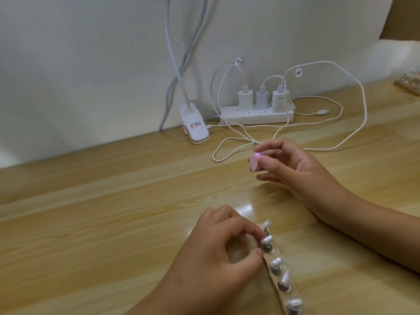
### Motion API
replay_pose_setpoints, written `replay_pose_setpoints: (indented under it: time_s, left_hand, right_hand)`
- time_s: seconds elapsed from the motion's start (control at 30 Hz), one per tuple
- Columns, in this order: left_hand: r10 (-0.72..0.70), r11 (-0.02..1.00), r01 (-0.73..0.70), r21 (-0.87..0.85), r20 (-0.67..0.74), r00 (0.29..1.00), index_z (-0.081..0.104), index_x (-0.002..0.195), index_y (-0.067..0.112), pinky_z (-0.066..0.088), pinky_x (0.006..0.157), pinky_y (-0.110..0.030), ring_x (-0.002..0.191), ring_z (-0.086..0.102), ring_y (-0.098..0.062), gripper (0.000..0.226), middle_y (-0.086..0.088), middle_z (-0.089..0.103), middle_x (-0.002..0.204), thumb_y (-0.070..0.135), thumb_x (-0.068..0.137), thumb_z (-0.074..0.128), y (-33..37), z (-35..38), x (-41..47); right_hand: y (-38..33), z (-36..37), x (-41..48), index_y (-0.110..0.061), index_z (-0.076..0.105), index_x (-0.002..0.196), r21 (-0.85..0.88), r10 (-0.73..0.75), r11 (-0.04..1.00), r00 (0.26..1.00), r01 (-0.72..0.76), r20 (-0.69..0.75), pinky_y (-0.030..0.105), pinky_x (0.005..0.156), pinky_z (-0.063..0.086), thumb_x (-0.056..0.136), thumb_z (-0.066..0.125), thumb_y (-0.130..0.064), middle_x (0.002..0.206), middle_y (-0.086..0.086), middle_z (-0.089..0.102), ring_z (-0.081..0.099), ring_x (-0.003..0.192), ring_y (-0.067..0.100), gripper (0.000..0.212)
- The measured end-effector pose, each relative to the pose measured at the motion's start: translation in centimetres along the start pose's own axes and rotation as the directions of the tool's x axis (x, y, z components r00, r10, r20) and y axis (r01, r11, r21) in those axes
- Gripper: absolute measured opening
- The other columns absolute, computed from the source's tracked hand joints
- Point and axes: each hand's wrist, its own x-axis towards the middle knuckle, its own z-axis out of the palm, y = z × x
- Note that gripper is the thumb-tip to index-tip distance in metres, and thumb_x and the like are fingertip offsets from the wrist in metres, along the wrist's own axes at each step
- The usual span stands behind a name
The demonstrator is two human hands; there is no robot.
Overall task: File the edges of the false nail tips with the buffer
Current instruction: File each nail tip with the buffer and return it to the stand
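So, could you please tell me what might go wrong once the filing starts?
The pearly white false nail tips stand close together on the beige strip, so the small pink buffer block could knock a neighbour of the tip that the left hand pinches. The right hand holds the buffer only by its fingertips, so it might slip. Nothing seems to pin the strip down, so it may shift.

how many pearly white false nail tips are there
5 on the tan strip: farthest tip, second tip at the left hand, third tip, fourth tip, fifth tip at the bottom edge. More may be cut off.
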Motion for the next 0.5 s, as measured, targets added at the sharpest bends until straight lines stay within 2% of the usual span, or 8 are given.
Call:
replay_pose_setpoints:
  time_s: [0.07,0.17,0.27,0.33,0.43,0.5]
  left_hand:
    - [-0.002,1.0,0.002,-0.012,0.001,1.0,0.067,0.083,0.045,0.033,0.077,-0.006,0.098,0.05,-0.001,0.016,0.022,0.056,0.09,0.052,0.069,0.066,0.1,0.1,0.1]
    - [-0.047,0.994,0.048,-0.096,0.014,0.999,0.067,0.073,0.043,0.034,0.073,-0.01,0.088,0.051,-0.002,0.013,0.021,0.059,0.082,0.042,0.073,0.08,0.0,0.0,0.5]
    - [-0.15,0.934,0.146,-0.327,0.012,0.989,0.067,0.07,0.038,0.034,0.066,-0.013,0.068,0.047,0.0,0.015,0.02,0.056,0.068,0.05,0.063,0.075,-0.2,-0.2,0.9]
    - [-0.202,0.871,0.181,-0.457,0.004,0.979,0.068,0.067,0.034,0.035,0.061,-0.012,0.062,0.044,-0.004,0.021,0.016,0.054,0.066,0.053,0.059,0.07,-0.4,-0.3,0.9]
    - [-0.253,0.829,0.154,-0.537,-0.116,0.96,0.068,0.068,0.031,0.037,0.06,-0.01,0.066,0.047,-0.007,0.025,0.009,0.059,0.071,0.052,0.057,0.071,-0.4,-0.4,0.9]
    - [-0.31,0.761,0.122,-0.637,-0.192,0.931,0.068,0.069,0.029,0.041,0.061,-0.008,0.069,0.055,-0.003,0.018,0.007,0.065,0.072,0.041,0.06,0.076,-0.3,-0.5,1.1]
  right_hand:
    - [0.0,0.0,-0.1,-0.022,0.065,0.105,-0.007,-0.005,1.0,1.0,0.005,0.012,0.022,0.078,0.055,0.079,0.066,-0.037,0.097,0.001,0.07,0.068,0.092,0.009,0.03]
    - [0.0,0.0,-0.1,-0.022,0.065,0.105,0.0,-0.01,1.0,1.0,0.01,0.02,0.022,0.077,0.056,0.08,0.065,-0.036,0.094,0.0,0.07,0.068,0.091,0.009,0.029]
    - [-0.2,0.0,-0.1,-0.02,0.065,0.105,0.021,0.003,1.0,1.0,-0.004,0.03,0.024,0.078,0.057,0.082,0.062,-0.036,0.093,0.004,0.073,0.069,0.091,0.013,0.029]
    - [-0.3,0.0,-0.1,-0.02,0.066,0.105,0.022,0.013,1.0,0.999,-0.014,0.031,0.023,0.078,0.057,0.083,0.059,-0.036,0.096,0.006,0.074,0.07,0.09,0.015,0.028]
    - [-0.4,0.1,-0.2,-0.019,0.068,0.104,0.009,0.006,1.0,0.999,-0.007,0.039,0.024,0.08,0.057,0.084,0.059,-0.034,0.097,0.008,0.074,0.07,0.094,0.017,0.028]
    - [-0.4,0.1,-0.3,-0.018,0.068,0.105,-0.008,-0.008,1.0,0.998,0.008,0.054,0.024,0.081,0.057,0.083,0.06,-0.034,0.098,0.008,0.073,0.069,0.097,0.018,0.028]
